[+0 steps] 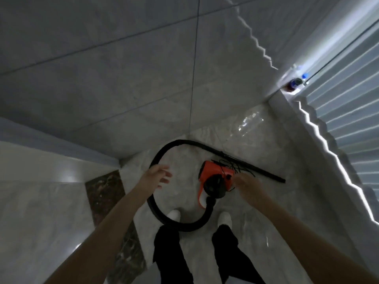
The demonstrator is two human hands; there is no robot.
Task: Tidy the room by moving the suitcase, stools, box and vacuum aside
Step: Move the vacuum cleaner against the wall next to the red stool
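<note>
As a person stood over it in white shoes [174, 214] and dark trousers [227, 253], a small orange-and-black vacuum [215, 181] lay on the glossy marble floor [276, 201] just below the centre of the frame, close to the corner of a grey tiled wall [102, 68]. Its black hose [158, 156] looped leftward in a wide circle, passing in front of the shoes, while a straight black wand [260, 171] ran toward the right. The left hand [158, 177] hovered over the hose with fingers spread and relaxed, gripping nothing. The right hand [246, 185] reached the vacuum's right edge near a tangled black cord [235, 166]; whether its fingers clasped anything could not be told. Pleated blinds [348, 130] filled the right side.
</note>
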